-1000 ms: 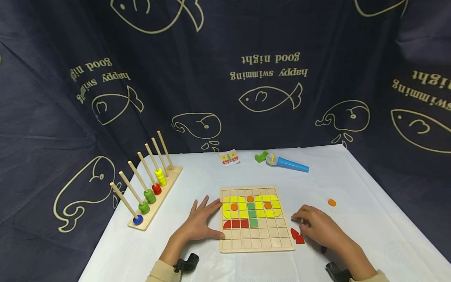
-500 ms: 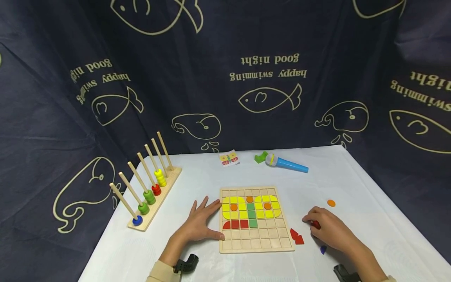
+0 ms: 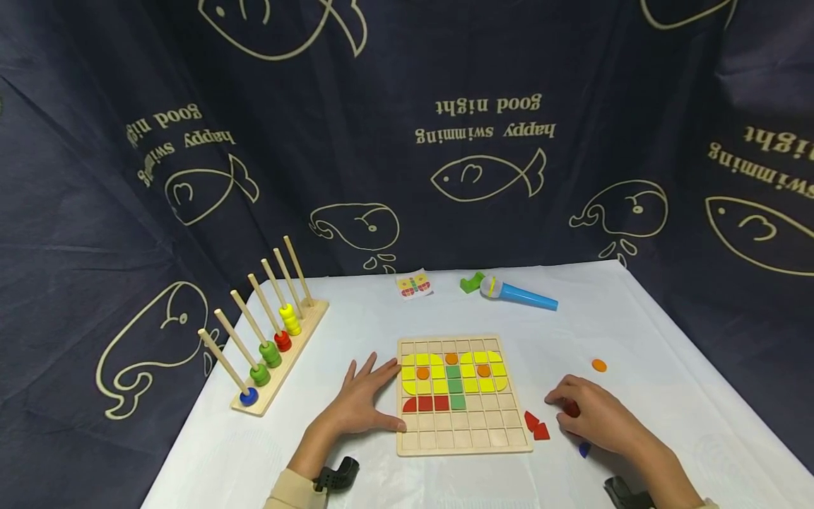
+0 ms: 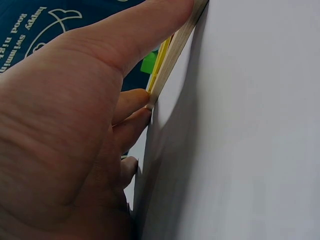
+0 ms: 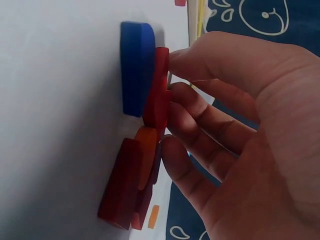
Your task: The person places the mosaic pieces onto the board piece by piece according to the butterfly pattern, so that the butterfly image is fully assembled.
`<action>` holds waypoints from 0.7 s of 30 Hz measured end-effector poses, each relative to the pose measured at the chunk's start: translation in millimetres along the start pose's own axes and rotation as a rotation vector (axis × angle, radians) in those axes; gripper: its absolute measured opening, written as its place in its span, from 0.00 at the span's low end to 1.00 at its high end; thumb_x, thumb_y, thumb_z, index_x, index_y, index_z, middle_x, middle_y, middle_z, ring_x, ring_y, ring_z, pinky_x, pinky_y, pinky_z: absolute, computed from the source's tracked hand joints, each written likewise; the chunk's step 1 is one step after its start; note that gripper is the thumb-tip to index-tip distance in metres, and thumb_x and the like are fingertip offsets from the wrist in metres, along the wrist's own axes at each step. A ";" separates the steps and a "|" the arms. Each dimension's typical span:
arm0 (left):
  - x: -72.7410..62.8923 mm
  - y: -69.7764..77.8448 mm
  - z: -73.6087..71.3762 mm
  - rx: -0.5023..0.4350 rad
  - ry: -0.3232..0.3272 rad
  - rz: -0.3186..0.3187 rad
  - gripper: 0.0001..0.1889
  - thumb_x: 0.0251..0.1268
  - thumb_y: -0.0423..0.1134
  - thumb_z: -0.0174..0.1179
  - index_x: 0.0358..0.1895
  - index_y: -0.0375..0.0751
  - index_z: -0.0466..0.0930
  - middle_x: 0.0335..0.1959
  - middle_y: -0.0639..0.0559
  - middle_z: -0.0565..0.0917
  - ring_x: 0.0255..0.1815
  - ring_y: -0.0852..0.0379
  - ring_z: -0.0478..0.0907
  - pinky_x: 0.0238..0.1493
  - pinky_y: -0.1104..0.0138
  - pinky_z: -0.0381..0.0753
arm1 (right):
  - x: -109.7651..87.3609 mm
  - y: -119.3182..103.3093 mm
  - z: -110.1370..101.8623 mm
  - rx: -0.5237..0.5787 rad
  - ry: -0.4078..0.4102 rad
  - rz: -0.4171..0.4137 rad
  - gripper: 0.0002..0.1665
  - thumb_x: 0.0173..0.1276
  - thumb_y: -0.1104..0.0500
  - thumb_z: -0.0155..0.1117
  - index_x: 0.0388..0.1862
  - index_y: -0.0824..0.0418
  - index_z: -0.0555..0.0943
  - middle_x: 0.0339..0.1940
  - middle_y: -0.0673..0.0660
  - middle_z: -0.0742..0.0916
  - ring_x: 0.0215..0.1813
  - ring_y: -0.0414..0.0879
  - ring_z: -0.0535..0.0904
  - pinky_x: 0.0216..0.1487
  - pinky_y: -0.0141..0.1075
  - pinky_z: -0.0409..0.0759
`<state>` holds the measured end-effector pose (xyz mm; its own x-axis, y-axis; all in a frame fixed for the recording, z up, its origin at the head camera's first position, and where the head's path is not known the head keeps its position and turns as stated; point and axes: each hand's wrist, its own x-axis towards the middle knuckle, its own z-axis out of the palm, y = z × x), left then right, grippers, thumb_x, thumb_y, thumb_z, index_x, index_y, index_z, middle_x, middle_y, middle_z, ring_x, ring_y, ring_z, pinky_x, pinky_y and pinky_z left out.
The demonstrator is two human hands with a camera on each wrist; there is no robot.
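Observation:
My left hand [image 3: 364, 399] rests along the left edge of a wooden grid board [image 3: 470, 442], fingers spread, thumb at the lower rim. On the board lie yellow tiles [image 3: 422, 387], orange discs [image 3: 484, 371], green squares [image 3: 454, 386] and a short row of red tiles [image 3: 425, 404]. Beyond the board's right edge, my right hand [image 3: 594, 416] is low over loose pieces, fingers loosely bent and apart. In the right wrist view its fingertips are right at a red piece [image 5: 159, 100], beside a blue piece [image 5: 137, 70], an orange piece [image 5: 146, 155] and a dark red piece [image 5: 121, 185].
Two red tiles [image 3: 540, 431] lie between board and right hand; an orange disc [image 3: 599, 365] lies farther back. A peg counting stand [image 3: 273, 378] with coloured beads is at left. At the back are a butterfly picture card [image 3: 415, 284], a green block [image 3: 472, 283] and a blue-handled toy microphone [image 3: 528, 297].
My right hand has shifted right, away from the board's edge, and then stayed nearly still. A blue piece beside its wrist shows more clearly. My left hand has not moved.

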<state>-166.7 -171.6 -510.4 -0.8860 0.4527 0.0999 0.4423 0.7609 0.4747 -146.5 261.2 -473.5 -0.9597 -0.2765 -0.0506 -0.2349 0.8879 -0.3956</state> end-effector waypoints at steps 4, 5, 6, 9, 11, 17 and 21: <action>1.1 -0.7 0.7 0.007 -0.007 -0.008 0.60 0.32 0.76 0.66 0.73 0.50 0.62 0.74 0.58 0.59 0.76 0.44 0.41 0.69 0.41 0.31 | -0.8 2.2 -2.0 0.022 -0.003 -0.003 0.15 0.52 0.60 0.73 0.40 0.48 0.86 0.37 0.41 0.79 0.37 0.41 0.71 0.44 0.40 0.77; 1.3 -0.8 1.0 0.006 -0.007 -0.010 0.59 0.32 0.76 0.67 0.73 0.50 0.62 0.74 0.59 0.59 0.76 0.44 0.41 0.69 0.41 0.31 | -1.6 3.5 -3.1 0.028 -0.001 -0.006 0.15 0.52 0.60 0.73 0.41 0.48 0.86 0.37 0.42 0.80 0.37 0.41 0.71 0.44 0.39 0.77; 1.5 -0.8 1.2 0.007 -0.007 -0.013 0.60 0.32 0.76 0.67 0.73 0.50 0.62 0.74 0.59 0.59 0.76 0.45 0.40 0.69 0.42 0.30 | -2.6 5.0 -4.4 0.040 -0.003 -0.016 0.16 0.53 0.61 0.72 0.41 0.49 0.86 0.37 0.42 0.80 0.37 0.41 0.71 0.42 0.39 0.77; 2.0 -0.5 1.5 0.001 -0.002 -0.007 0.59 0.32 0.76 0.67 0.73 0.50 0.63 0.74 0.58 0.60 0.76 0.44 0.41 0.69 0.41 0.30 | -6.7 10.5 -8.7 0.072 -0.012 -0.021 0.17 0.53 0.65 0.69 0.42 0.52 0.86 0.38 0.43 0.80 0.37 0.42 0.71 0.38 0.35 0.76; 2.1 0.3 0.9 -0.005 0.003 -0.003 0.59 0.32 0.76 0.67 0.73 0.49 0.63 0.74 0.57 0.61 0.76 0.43 0.41 0.69 0.40 0.31 | -8.9 14.5 -10.9 0.086 -0.017 -0.016 0.18 0.52 0.69 0.66 0.42 0.52 0.86 0.38 0.44 0.80 0.37 0.42 0.72 0.37 0.33 0.75; 2.2 -0.2 -1.1 -0.004 0.000 0.000 0.59 0.32 0.76 0.66 0.73 0.49 0.63 0.74 0.56 0.60 0.76 0.42 0.41 0.69 0.40 0.31 | -10.9 20.0 -12.7 0.122 -0.009 -0.007 0.20 0.52 0.72 0.64 0.41 0.54 0.86 0.39 0.45 0.80 0.36 0.43 0.72 0.33 0.31 0.75; 1.1 -1.1 -0.4 0.002 -0.005 0.000 0.59 0.32 0.76 0.66 0.73 0.49 0.63 0.74 0.57 0.60 0.76 0.43 0.41 0.69 0.40 0.30 | -10.7 18.5 -11.3 0.142 -0.016 0.017 0.17 0.54 0.70 0.66 0.42 0.55 0.86 0.38 0.46 0.80 0.36 0.43 0.72 0.32 0.31 0.75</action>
<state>-168.2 -172.1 -510.5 -0.8855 0.4547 0.0953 0.4422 0.7620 0.4730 -142.3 284.7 -469.9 -0.9605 -0.2688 -0.0722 -0.1937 0.8318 -0.5202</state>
